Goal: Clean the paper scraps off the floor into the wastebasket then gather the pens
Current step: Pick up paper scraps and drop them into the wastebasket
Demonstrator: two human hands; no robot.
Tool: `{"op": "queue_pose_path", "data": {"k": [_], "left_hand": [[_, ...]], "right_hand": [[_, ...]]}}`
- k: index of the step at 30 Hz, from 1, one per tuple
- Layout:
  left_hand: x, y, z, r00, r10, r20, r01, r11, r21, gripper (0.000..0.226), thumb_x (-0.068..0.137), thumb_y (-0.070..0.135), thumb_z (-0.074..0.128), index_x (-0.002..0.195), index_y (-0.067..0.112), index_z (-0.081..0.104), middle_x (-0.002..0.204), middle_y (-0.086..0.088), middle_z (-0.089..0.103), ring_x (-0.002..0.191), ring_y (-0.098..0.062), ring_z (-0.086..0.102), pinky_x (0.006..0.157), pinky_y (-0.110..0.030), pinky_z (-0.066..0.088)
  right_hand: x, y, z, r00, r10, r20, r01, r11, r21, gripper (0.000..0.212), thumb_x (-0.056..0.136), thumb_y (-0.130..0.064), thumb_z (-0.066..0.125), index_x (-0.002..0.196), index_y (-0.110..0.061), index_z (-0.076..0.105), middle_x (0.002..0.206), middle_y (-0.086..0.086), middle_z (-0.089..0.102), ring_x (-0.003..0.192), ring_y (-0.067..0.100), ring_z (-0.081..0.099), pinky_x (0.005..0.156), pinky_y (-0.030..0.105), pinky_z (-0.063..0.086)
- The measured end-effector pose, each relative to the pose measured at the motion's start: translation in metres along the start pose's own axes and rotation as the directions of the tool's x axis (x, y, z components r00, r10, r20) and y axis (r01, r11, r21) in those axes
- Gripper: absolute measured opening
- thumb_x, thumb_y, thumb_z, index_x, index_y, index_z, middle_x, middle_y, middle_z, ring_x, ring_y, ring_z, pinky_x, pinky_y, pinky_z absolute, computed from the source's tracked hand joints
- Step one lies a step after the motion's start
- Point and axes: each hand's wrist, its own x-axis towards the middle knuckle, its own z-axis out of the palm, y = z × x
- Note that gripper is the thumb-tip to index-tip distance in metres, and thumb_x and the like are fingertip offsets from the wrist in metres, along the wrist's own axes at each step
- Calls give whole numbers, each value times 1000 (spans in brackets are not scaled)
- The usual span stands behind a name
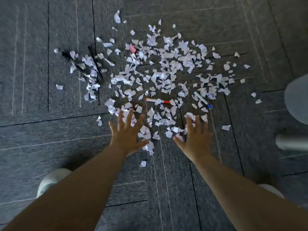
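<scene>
Many white paper scraps [160, 72] lie scattered over the grey carpet floor [50, 130]. A red-capped pen [156, 101] lies among them in the middle, partly covered by a scrap. A blue-capped pen [203, 100] lies slanted to its right. Two dark pens [95, 63] lie at the left among scraps, blurred. My left hand [127, 132] and my right hand [195, 137] are spread flat, palms down, over the near edge of the scraps, with a small cluster of scraps [150, 132] between them. Neither hand holds anything.
A pink eraser-like block [133, 48] sits among the far scraps. A grey rounded object [297, 100] and a pale bar [290, 141] stand at the right edge. My white shoes [50, 180] show at the lower left and lower right.
</scene>
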Motion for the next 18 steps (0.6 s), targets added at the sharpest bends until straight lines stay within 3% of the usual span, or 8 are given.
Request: {"op": "queue_pose_path", "data": {"k": [2,5,6,8,11,14,18], "left_hand": [[13,-5,13,999,-54,-10,54,998,29,99,69,83,28,129,35,-34,141,-3,-42,129,-39,-35,103,-67,-4],[33,-16,32,997,-73,-14,73,997,-11,101,67,84,29,128,34,-35,136,-2,-45,124,-36,-40,105,-64,-7],[38,-15,35,999,-45,-25,44,999,-21,101,68,83,30,128,34,-33,138,-2,-43,127,-37,-38,106,-62,-8],[49,-13,38,998,5,-64,-6,1000,-17,100,70,81,31,129,33,-32,146,-3,-36,132,-37,-31,106,-55,-14],[62,-8,33,992,88,-89,-88,996,-3,97,73,78,30,128,31,-34,144,-4,-38,130,-31,-35,104,-44,-21],[72,-6,27,989,104,-106,-108,993,-39,92,78,74,29,127,30,-34,137,-2,-43,126,-26,-34,104,-39,-20],[88,-9,15,983,43,-177,-60,994,-92,82,85,64,27,135,27,-26,150,-7,-27,132,-29,-28,107,-40,-14]], "right_hand": [[10,1,16,999,39,-15,-39,999,3,94,78,-76,29,144,-26,-16,154,11,-16,140,38,-6,110,58,13],[26,0,41,990,-24,-141,24,1000,-2,97,73,-79,27,147,-19,11,154,19,6,137,45,12,107,63,17],[32,-4,44,987,-48,-156,48,999,-1,98,70,-80,23,147,-18,15,153,19,9,137,45,12,106,62,12],[44,-11,46,982,-108,-157,113,993,26,98,69,-80,18,147,-20,7,154,17,-1,140,40,-2,108,55,-1],[62,-25,42,950,-244,-197,252,968,17,97,72,-80,20,146,-23,-6,154,14,-10,140,32,-12,110,49,-6],[78,-39,34,899,-376,-225,383,924,-13,99,72,-79,27,146,-22,-5,154,16,-7,140,30,-11,112,47,-1],[98,-48,24,831,-488,-267,493,868,-53,88,77,-73,31,144,-20,11,152,22,12,140,37,9,112,50,16]]}}
